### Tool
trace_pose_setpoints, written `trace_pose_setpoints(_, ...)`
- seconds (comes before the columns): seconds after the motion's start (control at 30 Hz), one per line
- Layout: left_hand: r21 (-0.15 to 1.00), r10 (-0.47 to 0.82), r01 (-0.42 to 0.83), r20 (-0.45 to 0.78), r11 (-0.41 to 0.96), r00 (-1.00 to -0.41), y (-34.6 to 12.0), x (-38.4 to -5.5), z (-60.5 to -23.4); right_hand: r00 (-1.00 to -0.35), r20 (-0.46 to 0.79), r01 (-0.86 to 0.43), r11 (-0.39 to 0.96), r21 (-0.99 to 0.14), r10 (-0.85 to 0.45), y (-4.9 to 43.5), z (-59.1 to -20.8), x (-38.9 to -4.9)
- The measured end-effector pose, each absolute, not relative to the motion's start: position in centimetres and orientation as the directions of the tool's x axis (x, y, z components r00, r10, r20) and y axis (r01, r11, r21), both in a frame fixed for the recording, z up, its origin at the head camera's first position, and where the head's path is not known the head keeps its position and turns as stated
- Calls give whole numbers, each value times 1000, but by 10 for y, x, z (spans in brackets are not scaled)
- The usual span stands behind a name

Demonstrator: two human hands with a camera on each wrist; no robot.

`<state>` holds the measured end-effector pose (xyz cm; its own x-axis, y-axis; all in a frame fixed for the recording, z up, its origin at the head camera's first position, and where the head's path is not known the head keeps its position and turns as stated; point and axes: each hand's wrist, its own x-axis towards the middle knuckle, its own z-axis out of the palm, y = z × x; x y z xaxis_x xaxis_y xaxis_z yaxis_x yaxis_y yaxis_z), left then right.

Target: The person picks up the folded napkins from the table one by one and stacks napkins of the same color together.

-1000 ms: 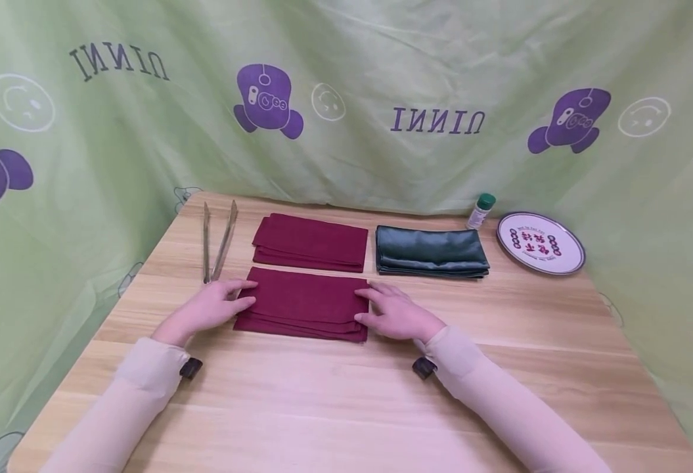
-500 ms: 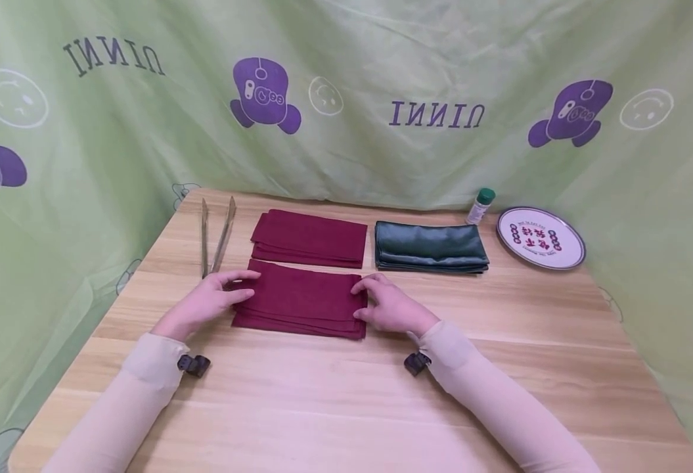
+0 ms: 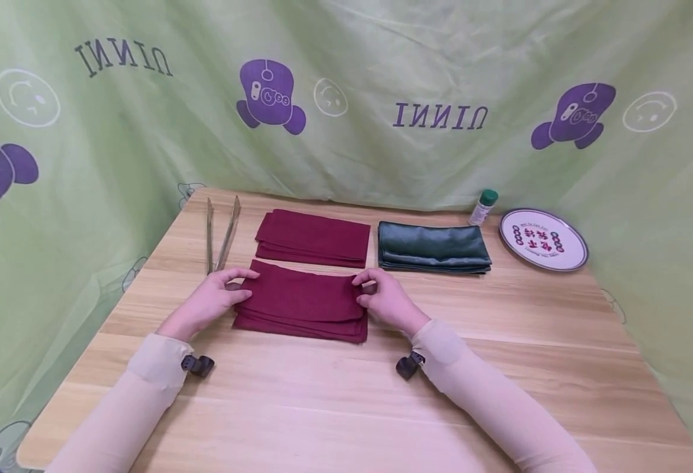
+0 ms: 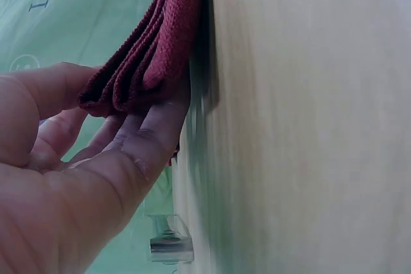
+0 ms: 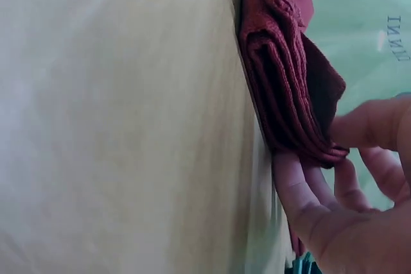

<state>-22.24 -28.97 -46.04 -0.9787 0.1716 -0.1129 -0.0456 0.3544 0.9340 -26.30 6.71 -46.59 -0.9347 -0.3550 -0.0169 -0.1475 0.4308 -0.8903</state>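
Between my two hands in the head view is the nearer folded maroon cloth [image 3: 299, 295], several layers thick. My left hand [image 3: 200, 307] pinches its left end; the left wrist view has the fingers under the layers of the cloth [image 4: 168, 43] and the thumb on the upper side. At the right end my right hand [image 3: 390, 303] holds the cloth with curled fingers. In the right wrist view, its thumb [image 5: 366, 126] is against the upper layers of the cloth [image 5: 282, 75], one flap standing raised, and fingers reach beneath. Part of the cloth's ends is hidden by the hands.
Behind it lies a second folded maroon cloth [image 3: 313, 238], with a folded dark green cloth [image 3: 433, 246] to its right. Metal tongs [image 3: 225, 233] lie just beyond my left hand. A green-capped bottle [image 3: 483, 207] and a plate [image 3: 544, 240] occupy the back right, before a hanging curtain [image 3: 346, 157].
My right hand's fingers have curled more and gripped the right end, whose top layers now lift and bow slightly. The left hand has stayed at the left end, its fingers shifting a little.
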Motion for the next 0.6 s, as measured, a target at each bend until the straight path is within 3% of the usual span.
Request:
trace_pose_setpoints(0.33, 920, 142, -50, -114, 389, -983, -289, -226, -452, -971, -41, -48, 360, -932, -234, 66, -454, -262)
trace_pose_setpoints(0.6, 912, 120, -8, -63, 410, -991, -288, -242, -437, -975, 14, -85, 314, -946, -222, 74, -442, -278)
